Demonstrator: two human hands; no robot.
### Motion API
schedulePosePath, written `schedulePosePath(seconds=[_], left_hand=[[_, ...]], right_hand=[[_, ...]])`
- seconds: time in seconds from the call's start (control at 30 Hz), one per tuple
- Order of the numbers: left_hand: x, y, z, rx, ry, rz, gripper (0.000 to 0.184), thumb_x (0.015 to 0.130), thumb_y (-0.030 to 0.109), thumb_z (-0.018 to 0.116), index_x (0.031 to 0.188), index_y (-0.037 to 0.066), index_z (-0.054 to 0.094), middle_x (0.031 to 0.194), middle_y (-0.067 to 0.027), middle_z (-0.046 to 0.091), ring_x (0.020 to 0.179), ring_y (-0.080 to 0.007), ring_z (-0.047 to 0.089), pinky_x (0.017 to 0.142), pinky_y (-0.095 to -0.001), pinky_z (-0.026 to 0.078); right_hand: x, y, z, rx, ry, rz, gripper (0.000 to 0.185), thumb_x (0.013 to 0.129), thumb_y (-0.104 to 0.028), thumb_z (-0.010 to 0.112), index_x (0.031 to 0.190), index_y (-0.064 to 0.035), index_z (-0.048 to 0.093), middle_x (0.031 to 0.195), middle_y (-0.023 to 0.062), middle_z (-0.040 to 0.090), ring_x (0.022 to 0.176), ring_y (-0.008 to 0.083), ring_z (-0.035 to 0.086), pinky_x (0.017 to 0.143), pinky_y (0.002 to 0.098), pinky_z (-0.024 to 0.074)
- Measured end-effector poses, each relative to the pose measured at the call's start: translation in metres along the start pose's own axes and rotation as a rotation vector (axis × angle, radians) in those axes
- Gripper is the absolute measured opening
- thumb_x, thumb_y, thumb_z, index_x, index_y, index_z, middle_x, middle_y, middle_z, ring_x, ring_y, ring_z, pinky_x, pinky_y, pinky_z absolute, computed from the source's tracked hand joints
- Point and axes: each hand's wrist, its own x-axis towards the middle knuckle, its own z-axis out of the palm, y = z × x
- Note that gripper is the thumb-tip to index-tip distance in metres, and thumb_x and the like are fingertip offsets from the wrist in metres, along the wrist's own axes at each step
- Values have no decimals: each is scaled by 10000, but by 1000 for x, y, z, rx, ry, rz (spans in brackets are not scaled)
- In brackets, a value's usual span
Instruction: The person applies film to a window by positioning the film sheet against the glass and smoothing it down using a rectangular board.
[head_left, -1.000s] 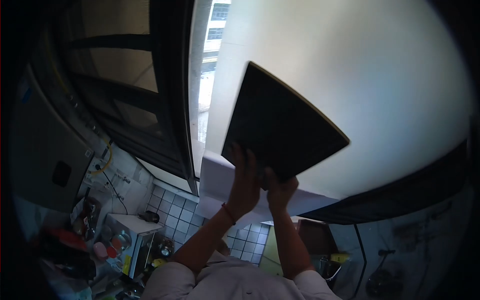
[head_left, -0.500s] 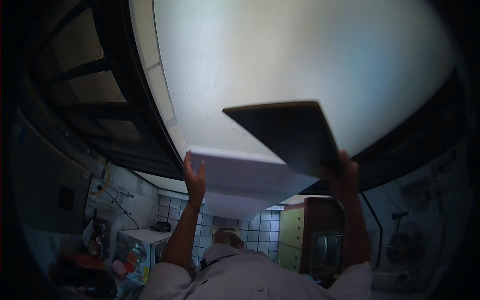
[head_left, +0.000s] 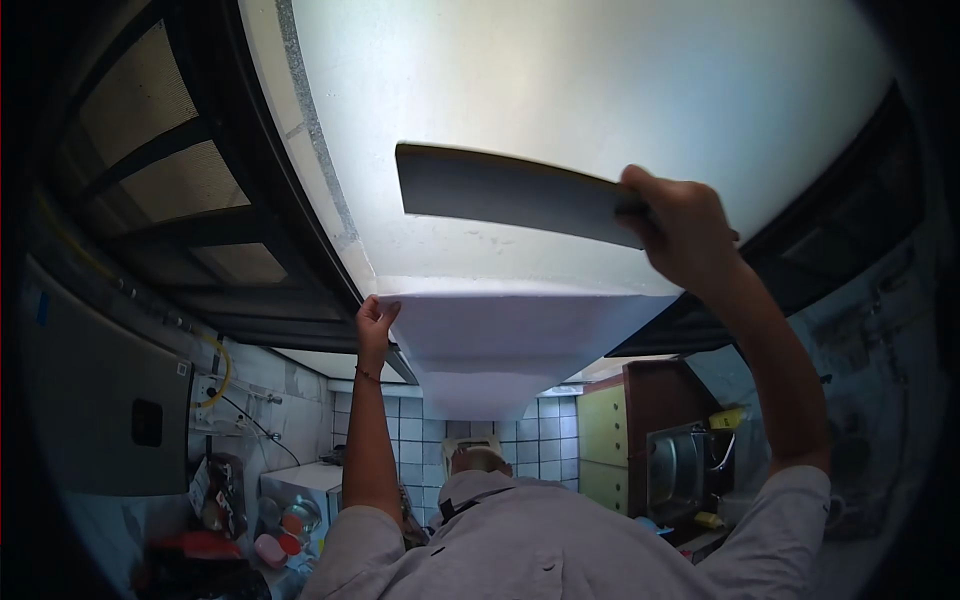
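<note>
My right hand (head_left: pixel 690 225) grips one end of a dark flat rectangular board (head_left: pixel 510 192), held out leftward in front of the large pale surface (head_left: pixel 520 90). Its exact kind is unclear. The fingers of my left hand (head_left: pixel 374 318) are pinched at the upper left corner of a whitish sheet (head_left: pixel 520 330). That sheet runs along the bottom of the pale surface, its lower part sloping back toward me. The thumb side of the left hand shows; part of its fingers is hidden.
A dark framed screen (head_left: pixel 190 180) borders the pale surface at left. Below are a tiled floor (head_left: pixel 405 430), a pale stool (head_left: pixel 470 445), a metal sink (head_left: pixel 675 475) in a brown counter, a white cabinet (head_left: pixel 303 478) and a grey appliance door (head_left: pixel 105 380).
My right hand has risen, swinging the board up and leftward into a flatter, more level position. My left hand has closed from spread fingers to a pinch at the sheet's corner.
</note>
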Motion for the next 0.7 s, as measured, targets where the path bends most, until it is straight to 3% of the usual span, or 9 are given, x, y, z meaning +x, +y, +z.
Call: schedulePosePath(seconds=[0.23, 0.4, 0.7], left_hand=[[0, 0, -8, 40, -168, -34, 185, 898, 60, 702, 1068, -7, 673, 960, -28, 712, 868, -84, 637, 815, -248, 502], [6, -23, -21, 11, -174, -129, 160, 885, 54, 714, 1027, -18, 706, 925, -38, 720, 831, -90, 645, 782, -255, 515], [1, -26, -27, 78, -211, -130, 190, 895, 98, 719, 1038, -26, 703, 917, -43, 719, 804, -90, 644, 756, -251, 518]], right_hand=[[-6, -6, 55, 33, -156, 9, 154, 841, -64, 670, 958, -83, 572, 709, 110, 676, 683, 304, 699, 622, 418, 538], [5, 0, -6, 67, -4, 9, 203, 823, -72, 717, 969, -82, 576, 706, 118, 682, 669, 295, 703, 622, 397, 542], [-4, -10, 46, 22, -53, 35, 192, 826, -51, 696, 976, -77, 578, 708, 109, 682, 673, 293, 698, 615, 396, 536]])
